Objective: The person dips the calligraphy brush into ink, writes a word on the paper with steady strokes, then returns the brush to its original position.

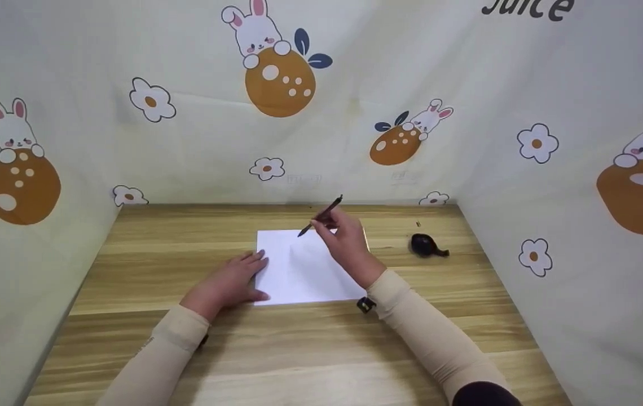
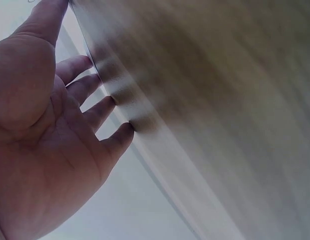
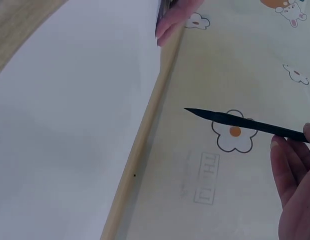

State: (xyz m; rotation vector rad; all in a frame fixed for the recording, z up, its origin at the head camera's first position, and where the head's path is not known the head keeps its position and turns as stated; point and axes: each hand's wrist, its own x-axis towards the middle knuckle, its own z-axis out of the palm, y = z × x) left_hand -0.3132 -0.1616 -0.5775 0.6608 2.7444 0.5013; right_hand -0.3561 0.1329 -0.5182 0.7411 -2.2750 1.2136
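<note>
A white sheet of paper (image 1: 310,276) lies on the wooden table in the head view. My left hand (image 1: 234,279) rests at its left edge, fingers and thumb spread, fingertips on the paper's margin. The left wrist view shows that hand (image 2: 54,130) from the palm side with its fingers extended. My right hand (image 1: 349,239) pinches a dark writing brush (image 1: 328,210) above the upper part of the sheet. The brush slants, its tip pointing down and left. In the right wrist view the pointed brush tip (image 3: 215,116) stands apart from the paper (image 3: 79,110), which looks unmarked.
To the right of the paper sits a round, glossy black object (image 1: 424,245) with a short tail. A tiny brown bit (image 1: 418,224) lies behind it. Patterned cloth walls (image 1: 203,146) enclose the wooden table (image 1: 310,349) at the back and both sides.
</note>
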